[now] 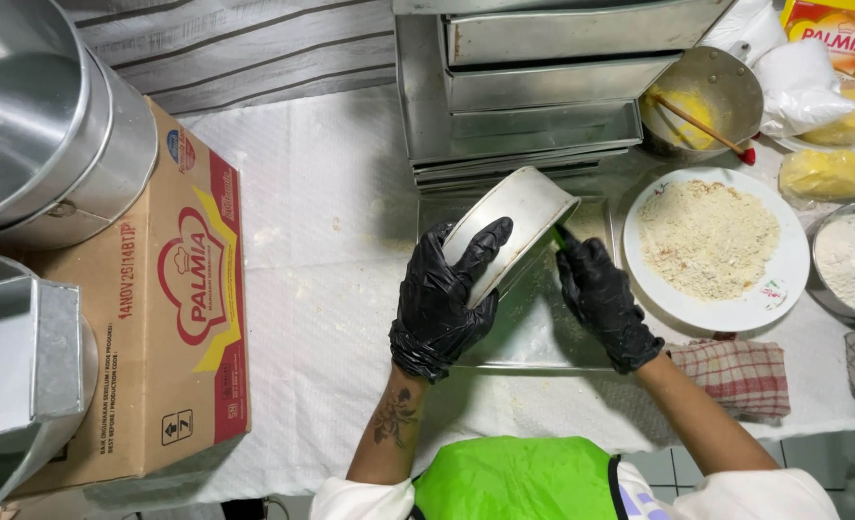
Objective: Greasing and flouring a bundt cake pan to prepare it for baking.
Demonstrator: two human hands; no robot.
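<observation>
My left hand (442,294), in a black glove, grips a round metal cake tin (516,214) by its outer wall and holds it tilted on its side over a flat metal tray (533,332). Beside it, my right hand (603,299), also black-gloved, reaches into the tin's open side with a thin green-handled tool (564,237); its working end is hidden inside the tin. A white plate of pale crumbs (707,241) lies just right of my right hand.
Stacked rectangular metal pans (533,87) stand behind the tray. A metal bowl with yellow fat and a wooden stick (702,111) sits at back right, near yellow fat blocks (824,173) and a flour bowl (853,260). A cardboard box (172,308) and round tins (47,144) fill the left. A checked cloth (736,371) lies front right.
</observation>
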